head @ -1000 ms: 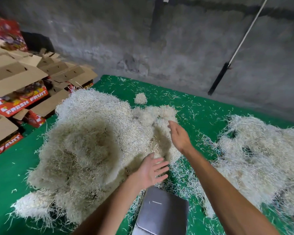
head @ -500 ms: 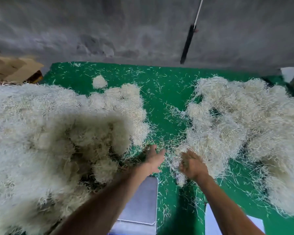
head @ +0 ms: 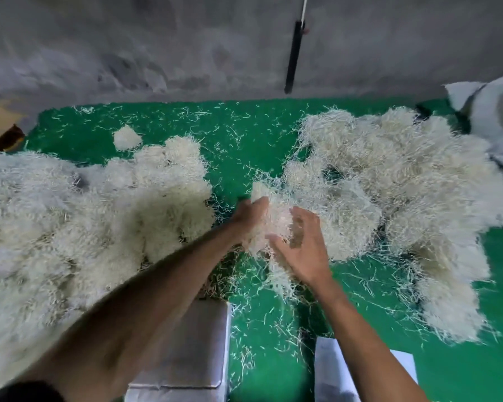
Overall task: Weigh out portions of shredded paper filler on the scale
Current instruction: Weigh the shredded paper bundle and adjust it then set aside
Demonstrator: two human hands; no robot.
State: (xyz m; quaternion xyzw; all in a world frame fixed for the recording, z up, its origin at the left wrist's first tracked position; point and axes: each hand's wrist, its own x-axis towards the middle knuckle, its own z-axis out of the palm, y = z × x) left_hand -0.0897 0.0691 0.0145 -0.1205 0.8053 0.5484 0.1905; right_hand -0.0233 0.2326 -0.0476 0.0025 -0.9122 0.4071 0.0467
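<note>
Between the two heaps on the green worktop (head: 244, 158), both hands cup one clump (head: 269, 219) of filler. The left (head: 251, 211) and right (head: 301, 246) curl around it from either side, likely so loose strands hold together on the way to the scale (head: 192, 349) below.

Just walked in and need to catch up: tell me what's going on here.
A person is gathering a clump of shredded paper filler between both hands, the left hand on one side and the right hand cupping the other. It sits at the near edge of the right-hand pile on the green mat. A bigger pile lies to the left. The grey scale platform near the person holds no filler yet.
</note>
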